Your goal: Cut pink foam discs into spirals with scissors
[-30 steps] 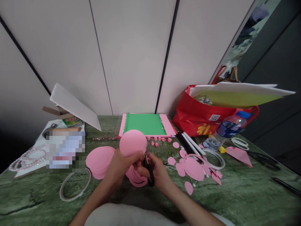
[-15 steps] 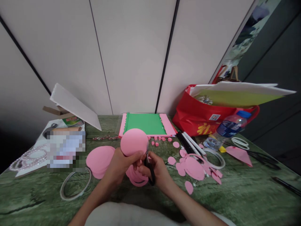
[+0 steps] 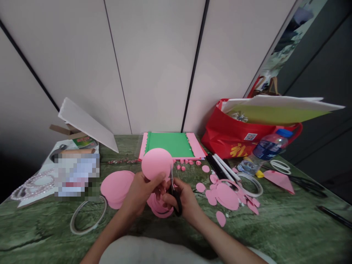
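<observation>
My left hand (image 3: 144,190) pinches a round pink paper disc (image 3: 156,162) by its lower edge and holds it up over the table. In my right hand (image 3: 183,198) is a pair of black-handled scissors (image 3: 176,200), its blades pointing up along the disc's right edge. Pink paper rings (image 3: 159,209) lie on the table beneath both hands, partly hidden by them. Left of my left hand is a stack of pink paper circles (image 3: 117,187). Small rolled pink paper pieces (image 3: 187,161) sit in rows behind my right hand.
Pink offcuts (image 3: 228,196) and a tape roll (image 3: 251,185) lie at the right, with white pens (image 3: 224,167), a plastic bottle (image 3: 271,148) and a red bag (image 3: 228,134) behind. Another tape roll (image 3: 88,216) is at the left front. Green paper (image 3: 169,143) lies at the back.
The disc has risen very slightly and turned a little in my left hand. The scissors' blades stand a bit higher and show more clearly beside its edge.
</observation>
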Available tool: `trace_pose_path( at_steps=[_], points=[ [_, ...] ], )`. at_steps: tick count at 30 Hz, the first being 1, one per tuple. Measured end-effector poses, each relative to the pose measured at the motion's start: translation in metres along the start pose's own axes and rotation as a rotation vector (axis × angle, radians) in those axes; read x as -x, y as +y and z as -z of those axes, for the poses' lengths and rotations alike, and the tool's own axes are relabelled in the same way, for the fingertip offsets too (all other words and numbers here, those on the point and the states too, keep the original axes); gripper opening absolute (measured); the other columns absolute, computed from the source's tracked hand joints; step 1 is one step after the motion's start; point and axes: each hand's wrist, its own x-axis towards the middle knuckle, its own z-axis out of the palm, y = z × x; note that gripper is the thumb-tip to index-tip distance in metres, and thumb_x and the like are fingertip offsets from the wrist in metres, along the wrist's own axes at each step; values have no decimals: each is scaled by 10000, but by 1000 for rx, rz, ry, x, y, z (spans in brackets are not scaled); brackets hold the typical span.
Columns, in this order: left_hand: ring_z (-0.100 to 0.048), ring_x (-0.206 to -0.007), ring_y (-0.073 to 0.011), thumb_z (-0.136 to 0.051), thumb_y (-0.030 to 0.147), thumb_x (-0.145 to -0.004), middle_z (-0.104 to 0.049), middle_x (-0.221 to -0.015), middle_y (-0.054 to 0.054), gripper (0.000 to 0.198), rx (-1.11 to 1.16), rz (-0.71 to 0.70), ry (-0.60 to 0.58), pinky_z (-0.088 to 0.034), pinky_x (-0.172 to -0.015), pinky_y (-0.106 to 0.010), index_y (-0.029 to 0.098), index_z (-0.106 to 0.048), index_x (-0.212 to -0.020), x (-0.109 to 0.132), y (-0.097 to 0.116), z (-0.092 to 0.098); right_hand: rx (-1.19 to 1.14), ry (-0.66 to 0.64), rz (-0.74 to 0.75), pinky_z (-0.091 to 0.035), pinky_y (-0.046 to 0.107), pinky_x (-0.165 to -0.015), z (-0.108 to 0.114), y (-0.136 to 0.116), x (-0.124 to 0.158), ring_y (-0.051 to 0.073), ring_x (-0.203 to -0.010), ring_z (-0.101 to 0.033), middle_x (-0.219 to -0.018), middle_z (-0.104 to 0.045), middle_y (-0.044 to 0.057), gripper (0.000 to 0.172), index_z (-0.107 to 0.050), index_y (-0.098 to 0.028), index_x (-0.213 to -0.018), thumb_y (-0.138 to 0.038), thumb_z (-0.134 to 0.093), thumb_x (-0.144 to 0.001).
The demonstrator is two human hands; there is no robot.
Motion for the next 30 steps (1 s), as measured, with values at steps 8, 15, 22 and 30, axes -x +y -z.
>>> trace_pose_path(
  at_steps=[8,15,22,30],
  points=[
    [-470,-356,-83,-670,249,-642,-564,-413,0,240,-106,15,82,-361,-351,-184,122,-594,-453,1,2,-4,-13,-26,88,-389,208,-487,-2,-6,1,96,-521,-480,-646,-538,-39,409,-482,-198,-736,-340,-805,-527],
    [-464,-355,-80,-656,249,-646,-539,-391,9,254,-107,19,54,-352,-351,-180,128,-578,-438,3,5,-4,-49,-5,78,-344,200,-483,-1,-2,0,93,-537,-438,-654,-526,-40,415,-481,-196,-729,-300,-820,-514],
    [-454,-350,-76,-659,245,-628,-532,-394,15,232,-51,41,50,-341,-341,-177,128,-576,-446,2,3,-3,-48,-13,93,-379,210,-487,-1,-5,1,111,-549,-485,-658,-533,-33,392,-510,-198,-734,-326,-815,-523],
    [-455,-346,-78,-650,254,-643,-528,-381,7,267,-57,36,25,-338,-357,-184,128,-573,-421,2,6,-2,-15,26,44,-378,182,-392,1,2,-1,80,-429,-465,-565,-569,-53,402,-500,-195,-722,-332,-813,-511]
  ],
)
